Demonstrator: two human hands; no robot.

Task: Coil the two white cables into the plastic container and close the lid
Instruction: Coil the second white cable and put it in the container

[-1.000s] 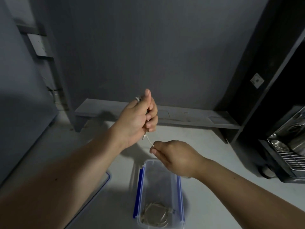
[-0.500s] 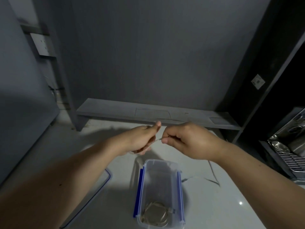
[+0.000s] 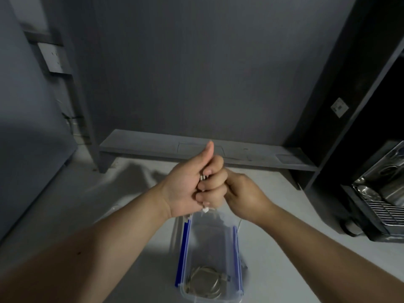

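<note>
Open plastic container [image 3: 237, 248] on table, one coiled cable [image 3: 205, 281] inside at near end. Left hand [image 3: 192, 184] fisted around second white cable [image 3: 205, 209]; right hand [image 3: 244, 195] closed beside it, grip unclear.

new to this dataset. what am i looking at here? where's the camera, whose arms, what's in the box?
No robot here: a person works with bare hands, and the one camera is worn on their head, looking forward and down, so the arms reach in from the bottom of the picture.

The left hand is closed in a fist with the thumb up, wrapped around a white cable; bits of it show between the fingers and below the fist. The right hand presses against that fist, apparently feeding or winding the cable, though its fingers are hidden.

Below them, on a pale countertop, stands an open clear plastic container with blue side clips. One coiled cable already lies at its near end. A metal dish rack sits at the right.
</note>
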